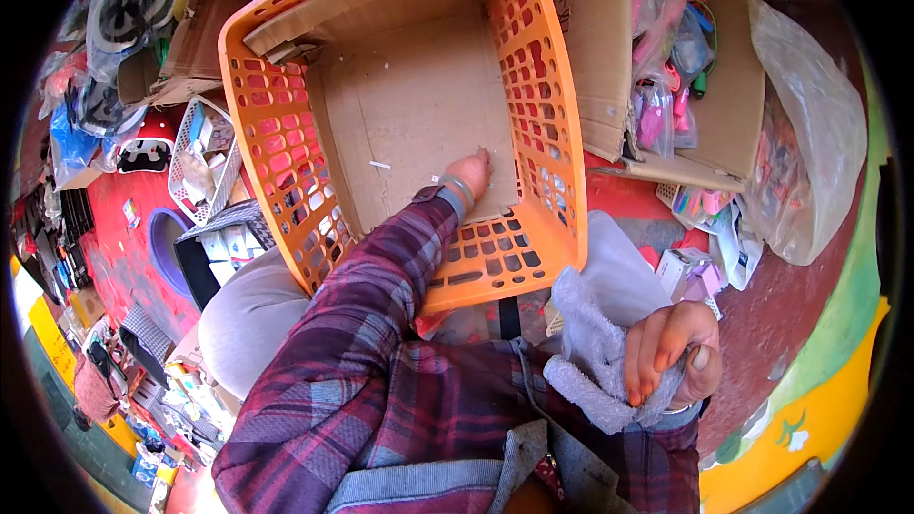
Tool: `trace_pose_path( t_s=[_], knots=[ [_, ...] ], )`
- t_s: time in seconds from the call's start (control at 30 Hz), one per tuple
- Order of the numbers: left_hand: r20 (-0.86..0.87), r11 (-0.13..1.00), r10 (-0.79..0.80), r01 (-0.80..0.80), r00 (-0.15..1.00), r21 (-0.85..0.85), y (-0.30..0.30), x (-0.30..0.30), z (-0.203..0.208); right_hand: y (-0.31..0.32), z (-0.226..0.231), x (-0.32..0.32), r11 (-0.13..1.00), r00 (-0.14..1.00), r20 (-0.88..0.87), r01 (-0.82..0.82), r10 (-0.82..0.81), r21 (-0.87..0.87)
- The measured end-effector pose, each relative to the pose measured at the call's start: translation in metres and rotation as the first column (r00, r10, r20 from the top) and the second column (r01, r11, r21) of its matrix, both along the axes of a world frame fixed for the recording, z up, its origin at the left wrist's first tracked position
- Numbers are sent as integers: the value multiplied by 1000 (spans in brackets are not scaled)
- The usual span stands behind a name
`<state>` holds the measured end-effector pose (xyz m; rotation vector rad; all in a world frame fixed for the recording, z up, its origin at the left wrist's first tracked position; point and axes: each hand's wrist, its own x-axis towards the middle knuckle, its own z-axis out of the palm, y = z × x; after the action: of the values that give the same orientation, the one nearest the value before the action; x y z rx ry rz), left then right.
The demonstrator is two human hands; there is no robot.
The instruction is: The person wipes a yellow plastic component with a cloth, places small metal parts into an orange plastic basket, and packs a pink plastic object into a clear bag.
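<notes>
Purple plastic marks a round basin (155, 247) at nine o'clock on my left, and just beside it, between nine and ten, sits a white basket (226, 188) with small goods inside. At twelve o'clock I have a big orange basket (576, 162), its bottom lined with brown cardboard (400, 105), where a small white scrap (379, 165) lies. My left hand (466, 173) reaches into it, near its three o'clock wall; I cannot tell whether my fingers hold anything there. My hands are well apart. At four o'clock, outside the basket, a grey cloth (595, 362) is bunched in my right hand (671, 352), fingers curled around it. At two o'clock a cardboard box (590, 67) holds clear bags (657, 114) of bright things, with a plastic sheet (809, 124) beyond.
</notes>
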<state>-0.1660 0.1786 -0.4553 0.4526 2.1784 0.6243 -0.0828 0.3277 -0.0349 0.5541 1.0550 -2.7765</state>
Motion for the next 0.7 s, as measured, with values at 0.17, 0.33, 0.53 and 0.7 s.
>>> trace_pose_path(
  t_s=[0.17, 0.33, 0.53, 0.7],
  knots=[
    [-128, 991, -102, 90, 986, -102, 15, 10, 14, 1, -1, 1, 1000, 1000, 11, 11, -11, 2],
    [-173, 989, -147, 146, 974, -22, 16, 11, 5, 0, 2, -1, 1000, 1000, 19, 0, 0, 12],
    [762, 884, 12, -363, 647, 294, -18, -23, -12, -1, 3, -1, 1000, 999, 36, 5, -6, 27],
    [925, 762, -126, -563, 358, 321, -46, -55, 54, -1, 2, 7, 999, 1000, 23, 7, -8, 50]
  ],
)
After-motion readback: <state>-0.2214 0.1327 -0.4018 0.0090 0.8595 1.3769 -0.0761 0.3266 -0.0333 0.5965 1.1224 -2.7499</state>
